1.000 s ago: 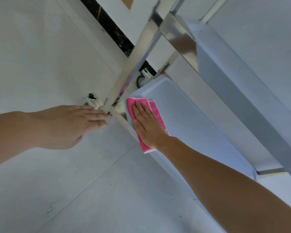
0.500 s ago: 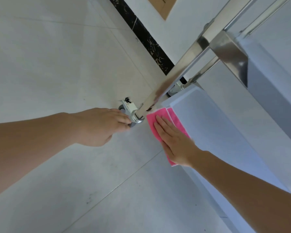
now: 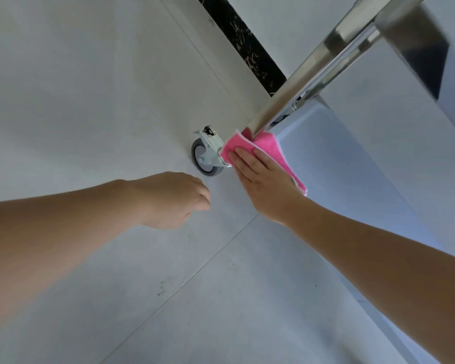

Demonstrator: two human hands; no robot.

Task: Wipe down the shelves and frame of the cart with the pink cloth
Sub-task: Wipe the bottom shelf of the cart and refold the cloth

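The pink cloth (image 3: 267, 147) lies at the near corner of the cart's bottom shelf (image 3: 352, 164), bunched against the foot of the shiny steel leg (image 3: 300, 82). My right hand (image 3: 263, 179) presses flat on the cloth with straight fingers. My left hand (image 3: 174, 199) hovers over the floor below the grey caster wheel (image 3: 205, 158), fingers loosely curled, holding nothing and touching no part of the cart.
A higher shelf edge with a steel corner bracket (image 3: 415, 46) overhangs at the top right. A black marble skirting strip (image 3: 244, 43) runs along the wall behind. Pale floor tiles (image 3: 90, 88) spread to the left and front.
My left hand has let go of the leg by the caster and dropped back toward me. My right hand has slid the cloth to the shelf corner against the leg.
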